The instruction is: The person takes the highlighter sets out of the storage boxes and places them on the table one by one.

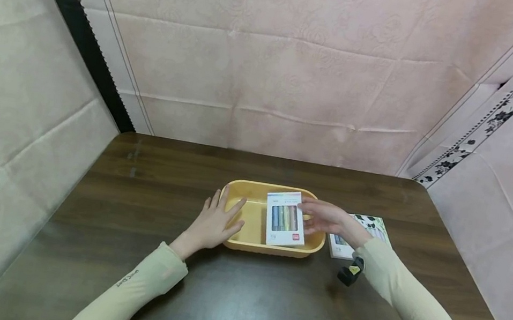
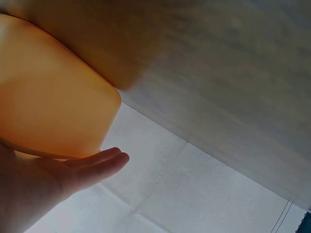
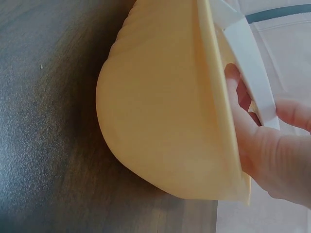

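Note:
A yellow plastic basket (image 1: 245, 246) stands on the table. My left hand (image 1: 214, 224) lies at its left rim with fingers spread; in the left wrist view the hand (image 2: 63, 179) is beside the basket's wall (image 2: 53, 92). A white box (image 1: 281, 239) with a row of coloured sticks on its front is over the basket's inside, tilted. My right hand (image 1: 324, 217) pinches the box's right edge. In the right wrist view the white box (image 3: 250, 63) is between thumb and fingers, just above the basket's rim (image 3: 214, 53).
Right of the basket, partly under my right forearm, lies a white and green printed item (image 1: 376, 225), perhaps a book or pack. The dark wooden table (image 1: 238, 298) meets pale cloth (image 1: 267, 75) at its back and sides.

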A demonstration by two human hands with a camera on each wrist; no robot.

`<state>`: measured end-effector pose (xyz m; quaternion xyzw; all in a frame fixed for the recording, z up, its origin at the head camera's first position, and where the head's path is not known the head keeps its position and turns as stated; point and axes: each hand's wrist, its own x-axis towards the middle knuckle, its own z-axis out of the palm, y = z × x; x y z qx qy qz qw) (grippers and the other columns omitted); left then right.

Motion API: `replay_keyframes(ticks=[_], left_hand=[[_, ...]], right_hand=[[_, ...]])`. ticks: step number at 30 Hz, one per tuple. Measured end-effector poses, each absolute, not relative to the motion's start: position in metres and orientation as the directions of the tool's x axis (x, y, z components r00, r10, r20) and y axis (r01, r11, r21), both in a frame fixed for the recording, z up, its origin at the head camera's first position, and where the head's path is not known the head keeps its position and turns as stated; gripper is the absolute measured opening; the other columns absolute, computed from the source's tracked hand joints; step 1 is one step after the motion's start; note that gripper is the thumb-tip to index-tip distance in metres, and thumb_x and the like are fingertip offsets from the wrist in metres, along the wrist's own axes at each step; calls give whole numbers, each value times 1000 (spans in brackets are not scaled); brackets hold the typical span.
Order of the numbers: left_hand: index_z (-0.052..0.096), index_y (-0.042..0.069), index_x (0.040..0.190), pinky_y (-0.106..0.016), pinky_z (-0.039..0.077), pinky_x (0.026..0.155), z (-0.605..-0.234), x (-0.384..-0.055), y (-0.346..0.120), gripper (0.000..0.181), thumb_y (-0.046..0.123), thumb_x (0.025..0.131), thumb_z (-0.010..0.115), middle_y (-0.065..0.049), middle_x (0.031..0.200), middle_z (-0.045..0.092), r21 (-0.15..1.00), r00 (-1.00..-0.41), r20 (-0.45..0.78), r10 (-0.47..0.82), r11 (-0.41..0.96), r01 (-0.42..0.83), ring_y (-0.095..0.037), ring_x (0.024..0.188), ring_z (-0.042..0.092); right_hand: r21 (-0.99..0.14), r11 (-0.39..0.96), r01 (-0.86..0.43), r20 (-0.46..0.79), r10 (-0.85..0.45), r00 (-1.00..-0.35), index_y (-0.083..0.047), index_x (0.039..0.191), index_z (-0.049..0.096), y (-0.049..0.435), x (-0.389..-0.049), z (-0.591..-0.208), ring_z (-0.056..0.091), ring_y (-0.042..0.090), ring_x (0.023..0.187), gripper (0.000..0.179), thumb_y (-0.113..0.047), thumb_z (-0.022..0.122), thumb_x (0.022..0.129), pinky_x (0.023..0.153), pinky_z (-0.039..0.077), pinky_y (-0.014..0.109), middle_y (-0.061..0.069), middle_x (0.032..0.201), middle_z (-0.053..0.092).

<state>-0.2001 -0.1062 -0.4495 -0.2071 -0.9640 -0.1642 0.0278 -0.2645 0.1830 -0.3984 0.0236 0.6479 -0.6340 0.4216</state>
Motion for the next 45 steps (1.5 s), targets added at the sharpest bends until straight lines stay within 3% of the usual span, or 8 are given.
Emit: replay_keyframes(ticks=[8, 16, 25, 35, 45], left_hand=[[25, 24, 142, -61, 21, 101, -449, -199, -105, 58, 51, 91, 32, -24, 148, 1, 319, -913, 108, 393, 856, 406, -49, 131, 14], [25, 24, 142, -61, 22, 100, -450, -198, -105, 58, 51, 91, 32, -25, 148, 2, 327, -910, 118, 396, 850, 413, -49, 131, 16], [24, 24, 142, -61, 22, 100, -451, -199, -107, 58, 51, 91, 32, -25, 148, 1, 322, -910, 127, 395, 851, 415, -50, 130, 15], [24, 24, 142, -61, 22, 100, -448, -200, -106, 59, 51, 91, 33, -25, 148, 1, 325, -910, 122, 397, 850, 415, -50, 130, 15], [24, 24, 142, -61, 22, 100, -449, -199, -107, 59, 51, 91, 32, -25, 148, 0, 327, -909, 119, 400, 848, 416, -50, 130, 15]], right_hand=[[-819, 183, 544, -557, -485, -675, -10, 143, 8, 192, -261, -394, 51, 26, 103, 57, -22, 38, 96, 83, 46, 39, 12, 122, 40], [-830, 148, 538, -535, -485, -692, -10, 144, -4, 200, -259, -386, 46, 28, 112, 64, -23, 36, 96, 86, 45, 38, 20, 144, 18], [-859, 172, 481, -496, -508, -704, -4, 143, -2, 205, -258, -380, 55, 16, 97, 60, -22, 33, 97, 82, 47, 35, 16, 132, 31], [-890, 228, 394, -454, -500, -737, 2, 137, 16, 214, -257, -378, 55, 15, 92, 52, -23, 36, 96, 78, 48, 34, 2, 103, 51], [-885, 226, 406, -464, -471, -750, 3, 138, 13, 223, -254, -375, 57, 17, 94, 57, -23, 39, 95, 80, 49, 37, 3, 105, 51]])
